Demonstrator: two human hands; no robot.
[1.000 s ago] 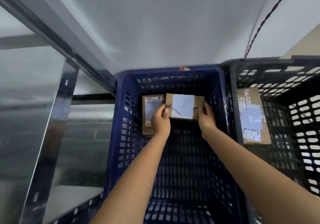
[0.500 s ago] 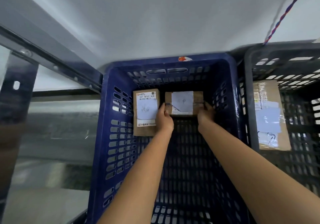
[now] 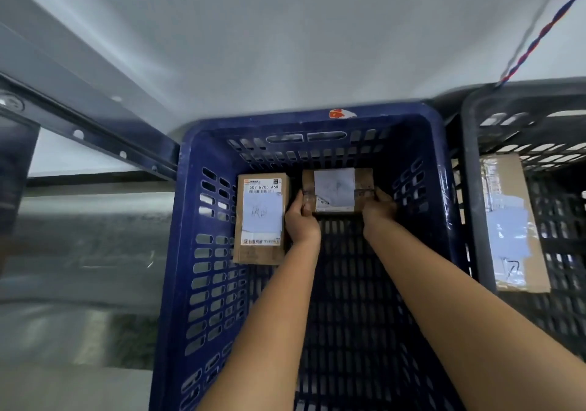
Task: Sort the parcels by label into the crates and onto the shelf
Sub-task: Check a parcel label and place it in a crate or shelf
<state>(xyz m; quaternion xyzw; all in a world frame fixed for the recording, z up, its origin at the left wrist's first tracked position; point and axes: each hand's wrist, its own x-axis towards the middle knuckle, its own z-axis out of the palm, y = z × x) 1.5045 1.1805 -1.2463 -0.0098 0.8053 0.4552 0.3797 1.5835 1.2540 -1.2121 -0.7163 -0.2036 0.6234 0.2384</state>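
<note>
from the head view, both hands reached deep into the blue crate [image 3: 177, 252]. the left hand [image 3: 299, 220] and right hand [image 3: 379, 209] grasped the ends of a small box [image 3: 336, 190], which sat lower than a second before, at the crate's far end. a second box [image 3: 261, 218] lay just beside it, unmoved. a taped parcel [image 3: 510, 220] lay in the black crate [image 3: 469, 156].

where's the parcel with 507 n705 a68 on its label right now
In the head view, that parcel lies at the far left of the blue crate, beside its left wall, just left of the left hand and the small parcel both hands hold.
</note>
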